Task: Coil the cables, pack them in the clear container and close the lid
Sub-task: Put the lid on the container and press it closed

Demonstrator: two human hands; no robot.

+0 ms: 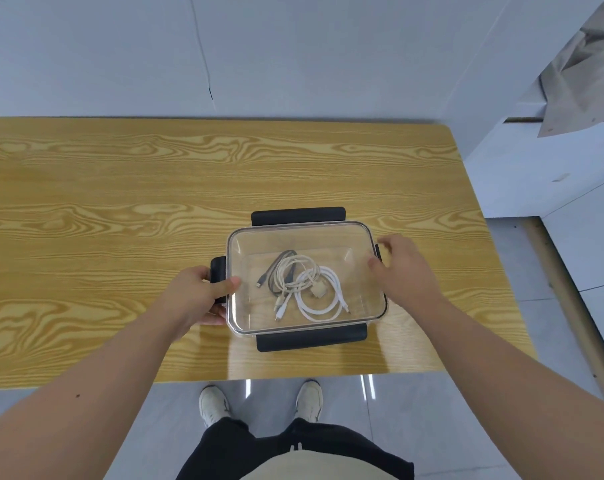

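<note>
The clear container point(328, 244) stands on the wooden table near its front edge, with the clear lid lying on top. Inside lie a white coiled cable point(323, 299), a cream coiled cable point(299, 271) and a grey cable point(276, 268). Black latch flaps stick out at the far side point(298, 215) and the near side point(311, 337). My left hand point(203, 296) grips the left black latch point(218, 271), thumb on the lid's left edge. My right hand point(402, 268) rests at the right edge, thumb on the lid and fingers at the right latch point(377, 252).
The wooden table point(155, 202) stretches wide to the left and behind the container. Its front edge runs just below the near latch. White wall panels stand behind, and a grey tiled floor with my shoes point(214, 403) lies below.
</note>
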